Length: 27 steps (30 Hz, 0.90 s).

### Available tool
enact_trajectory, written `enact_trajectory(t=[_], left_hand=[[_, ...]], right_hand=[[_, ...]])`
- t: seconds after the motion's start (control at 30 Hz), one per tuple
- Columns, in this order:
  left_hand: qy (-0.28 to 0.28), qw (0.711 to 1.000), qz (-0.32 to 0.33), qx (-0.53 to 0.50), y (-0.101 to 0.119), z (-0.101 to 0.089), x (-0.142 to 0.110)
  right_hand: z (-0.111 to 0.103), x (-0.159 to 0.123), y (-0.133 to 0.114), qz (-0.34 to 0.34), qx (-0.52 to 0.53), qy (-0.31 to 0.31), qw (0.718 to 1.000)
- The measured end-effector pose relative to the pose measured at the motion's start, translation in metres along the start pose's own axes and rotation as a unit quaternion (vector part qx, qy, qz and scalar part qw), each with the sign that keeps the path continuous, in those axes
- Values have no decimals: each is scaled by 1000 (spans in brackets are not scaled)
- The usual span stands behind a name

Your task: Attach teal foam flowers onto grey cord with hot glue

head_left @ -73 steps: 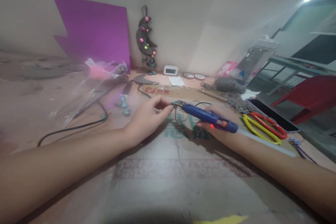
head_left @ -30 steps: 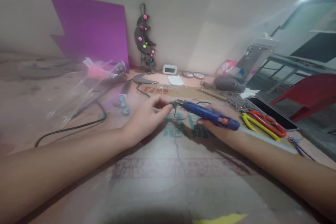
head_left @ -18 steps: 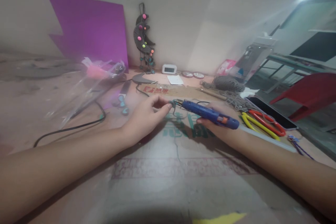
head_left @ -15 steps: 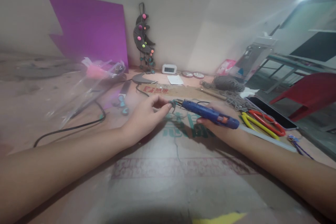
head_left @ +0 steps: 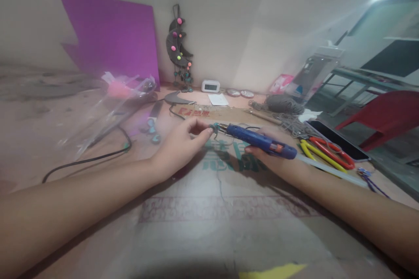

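Observation:
A blue glue gun point(head_left: 258, 139) rests in my right hand point(head_left: 273, 159), its fingers wrapped round the handle and partly hidden behind it. A long clear glue stick point(head_left: 330, 170) juts from its back end. The metal nozzle points left and meets a small teal piece point(head_left: 215, 128), too small to make out in detail. My left hand point(head_left: 188, 144) pinches that piece between thumb and fingertips. From it a thin grey thread point(head_left: 220, 183) appears to trail down over the cardboard point(head_left: 196, 235).
At the back stand a white digital clock point(head_left: 210, 86) and a grey moon hanging point(head_left: 178, 48) with coloured dots. Grey yarn point(head_left: 284, 104), a phone point(head_left: 337, 139), and red-handled point(head_left: 334, 152) and yellow-handled point(head_left: 319, 154) tools lie right. Plastic bag point(head_left: 127, 89) and black cord point(head_left: 88, 163) lie left.
Both hands hold nearly the same pose. The glue gun's back end has shifted very slightly left and up, its nozzle staying at the teal piece.

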<state>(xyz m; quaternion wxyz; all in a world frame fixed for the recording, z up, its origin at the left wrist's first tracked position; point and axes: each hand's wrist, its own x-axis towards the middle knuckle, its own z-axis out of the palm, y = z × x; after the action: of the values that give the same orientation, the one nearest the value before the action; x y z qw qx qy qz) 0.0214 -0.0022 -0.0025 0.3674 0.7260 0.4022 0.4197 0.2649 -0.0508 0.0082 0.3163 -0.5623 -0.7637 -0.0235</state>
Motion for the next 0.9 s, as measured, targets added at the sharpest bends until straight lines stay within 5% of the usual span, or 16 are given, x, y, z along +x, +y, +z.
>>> enact_trajectory(t=[0.9], left_hand=[[4, 1000, -16, -11, 0, 1, 2]], right_hand=[[1, 1, 2, 2, -9, 19, 1000]])
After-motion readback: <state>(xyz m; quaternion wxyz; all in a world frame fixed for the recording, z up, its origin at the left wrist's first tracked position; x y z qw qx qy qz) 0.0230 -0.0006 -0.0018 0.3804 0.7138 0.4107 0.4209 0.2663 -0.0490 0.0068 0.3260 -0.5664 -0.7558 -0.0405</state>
